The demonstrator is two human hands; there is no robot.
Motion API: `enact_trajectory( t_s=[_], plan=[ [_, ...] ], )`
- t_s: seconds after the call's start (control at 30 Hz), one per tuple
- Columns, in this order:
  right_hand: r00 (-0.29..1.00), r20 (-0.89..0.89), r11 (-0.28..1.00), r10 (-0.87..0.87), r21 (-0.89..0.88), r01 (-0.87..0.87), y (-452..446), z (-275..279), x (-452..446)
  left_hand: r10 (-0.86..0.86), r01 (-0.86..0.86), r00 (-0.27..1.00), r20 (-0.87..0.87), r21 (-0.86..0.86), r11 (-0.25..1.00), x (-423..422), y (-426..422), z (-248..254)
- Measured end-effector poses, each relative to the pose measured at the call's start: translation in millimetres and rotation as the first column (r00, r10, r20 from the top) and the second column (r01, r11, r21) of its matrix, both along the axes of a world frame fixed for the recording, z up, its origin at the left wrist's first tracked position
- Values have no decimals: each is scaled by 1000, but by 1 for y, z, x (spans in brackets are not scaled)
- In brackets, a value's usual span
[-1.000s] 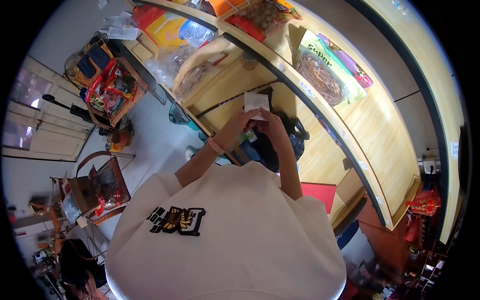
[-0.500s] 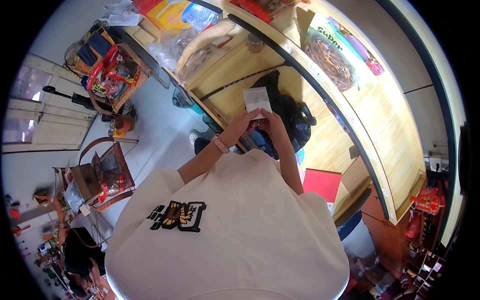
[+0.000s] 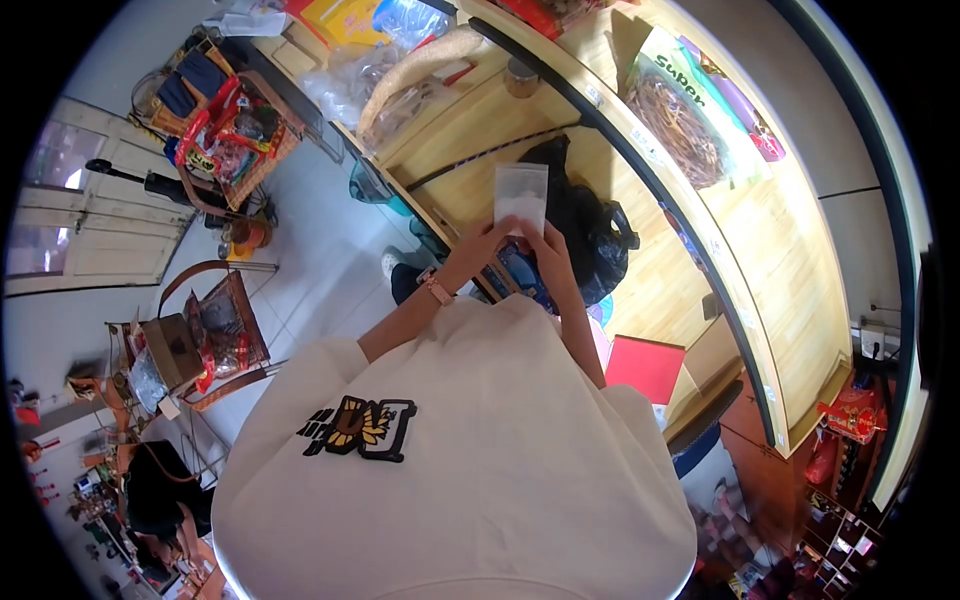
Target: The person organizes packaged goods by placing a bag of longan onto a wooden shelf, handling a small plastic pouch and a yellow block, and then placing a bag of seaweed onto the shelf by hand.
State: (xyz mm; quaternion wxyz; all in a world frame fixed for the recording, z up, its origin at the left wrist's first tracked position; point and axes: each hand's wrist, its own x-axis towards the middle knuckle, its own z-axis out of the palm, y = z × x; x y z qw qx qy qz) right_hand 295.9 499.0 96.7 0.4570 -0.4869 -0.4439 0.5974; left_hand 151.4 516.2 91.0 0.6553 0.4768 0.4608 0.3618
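Note:
Both hands pinch the lower edge of a small whitish, see-through plastic bag (image 3: pixel 521 190), which stands up flat between them. My left hand (image 3: pixel 484 244), with a pink-banded watch (image 3: pixel 438 290) at its wrist, closes on the left corner. On the right corner, the fingers of my right hand (image 3: pixel 545 247) are closed too. Whatever is inside the bag is too pale to make out. Just beyond and to the right lies a crumpled black plastic bag (image 3: pixel 600 250) on the wooden desk (image 3: pixel 665 265). A dark blue item (image 3: pixel 522 272) is partly hidden under my hands.
A red square card or folder (image 3: pixel 645 370) lies near my right arm. On the raised shelf sits a "Super" bag (image 3: pixel 680 130) of brown strips. A small jar (image 3: pixel 521 77) and clear plastic wrapping (image 3: pixel 350 85) are farther back. To the left stand a loaded chair (image 3: pixel 235 150) and another chair (image 3: pixel 215 330).
The small plastic bag now stands more upright, with more of its face showing. Both hands keep their pinch on it and have hardly moved. The view has shifted slightly.

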Motion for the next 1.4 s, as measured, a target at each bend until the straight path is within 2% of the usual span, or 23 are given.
enact_trajectory(
  t_s=[0.17,0.23,0.33,0.37,0.43,0.57,0.63,0.67,0.73,0.77,0.8,0.87,0.9,0.97,1.0,1.03,1.07,1.1,1.13,1.2,1.23,1.3,1.4],
  plan=[
    [988,129,996,82,-52,-76,15,-51,1,-31,12,995,-99,-186,982,-24,4,-23],
    [987,140,990,85,-126,-67,23,-65,-2,218,-243,966,-137,-207,948,-35,-7,-17],
    [935,258,960,243,-204,-194,46,-121,-4,352,-385,914,-203,-159,909,-74,-16,-45],
    [924,260,950,279,-218,-225,54,-132,-7,386,-422,901,-197,-190,887,-89,-23,-53],
    [837,414,933,356,-207,-295,72,-158,-17,459,-501,864,-208,-277,819,-116,-39,-60],
    [727,435,845,532,-333,-419,118,-245,-26,575,-638,768,-283,-416,648,-159,-68,-67],
    [496,636,803,591,-408,-434,135,-286,-25,608,-672,734,-303,-454,585,-179,-74,-71],
    [481,629,788,611,-425,-446,139,-288,-30,629,-683,722,-290,-447,578,-189,-75,-73],
    [560,661,866,498,-401,-297,144,-296,-35,651,-696,705,-282,-453,557,-205,-71,-69],
    [552,661,861,508,-411,-301,144,-299,-40,670,-708,691,-272,-445,549,-213,-64,-65],
    [356,855,924,379,-328,-196,140,-324,-38,688,-718,678,-260,-432,545,-222,-53,-59],
    [113,968,970,225,-212,-117,129,-356,-34,687,-714,680,-255,-443,542,-240,-33,-53],
    [129,966,952,226,-191,-238,123,-366,-32,688,-705,691,-224,-419,572,-251,-22,-51],
    [289,857,904,426,-386,-185,126,-324,-64,698,-704,692,-186,-387,595,-274,1,-49],
    [455,693,793,559,-607,-49,129,-287,-91,666,-681,724,-176,-332,653,-287,11,-48],
    [253,752,791,609,-549,-271,125,-302,-95,639,-659,750,-172,-266,703,-301,20,-45],
    [46,811,721,584,-491,-489,126,-325,-99,600,-632,771,-214,-141,762,-314,26,-51],
    [225,845,872,485,-449,-195,124,-245,-156,595,-625,777,-203,-144,767,-327,31,-51],
    [157,894,845,420,-322,-426,122,-269,-158,594,-621,781,-195,-140,771,-339,35,-50],
    [363,778,855,513,-502,-132,140,-287,-205,596,-613,768,-234,-2,790,-363,39,-63],
    [358,781,859,511,-482,-174,153,-291,-226,624,-646,744,-241,-16,764,-372,41,-62],
    [372,667,754,646,-480,-449,174,-296,-248,654,-671,729,-205,-24,741,-391,39,-53],
    [388,665,728,638,-357,-585,212,-307,-297,720,-726,686,-104,-19,688,-415,40,11]
  ],
)
